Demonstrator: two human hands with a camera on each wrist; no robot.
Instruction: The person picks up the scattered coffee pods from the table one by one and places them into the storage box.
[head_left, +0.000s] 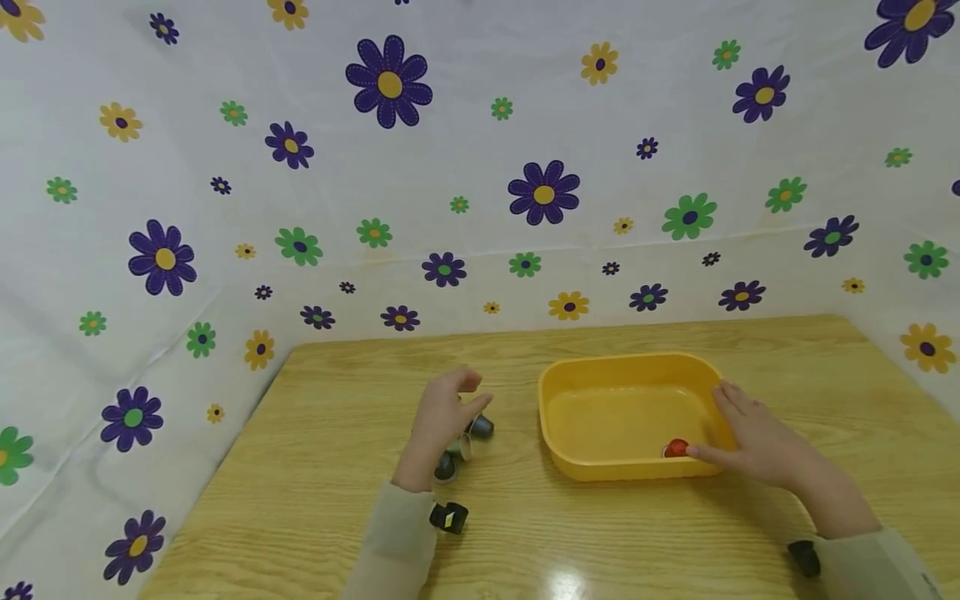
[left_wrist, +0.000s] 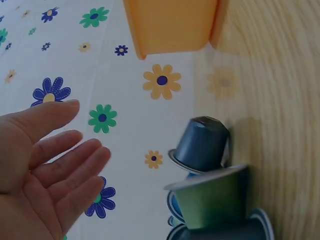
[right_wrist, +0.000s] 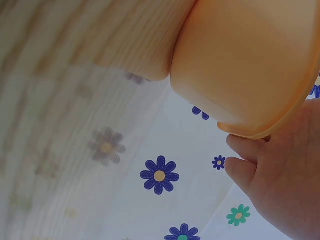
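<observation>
My left hand (head_left: 442, 412) hovers just above a small cluster of coffee capsules, with thumb and fingers apart and nothing between them. Its palm and loosely bent fingers show in the left wrist view. The cluster holds a dark blue capsule (left_wrist: 202, 142), a green capsule (left_wrist: 212, 197) and a darker one (head_left: 446, 468) nearest me. To the right stands a yellow plastic basin (head_left: 622, 471). My right hand (head_left: 776, 442) holds its right rim, thumb reaching over the front corner; fingers (right_wrist: 245, 172) bend at the rim. Inside lies a red capsule (head_left: 677, 448), close to the thumb.
A light wooden table (head_left: 525, 542) carries everything. Behind it and along both sides hangs a white flower-printed sheet (head_left: 465, 150). Black straps or camera mounts (head_left: 450, 518) sit at both cuffs.
</observation>
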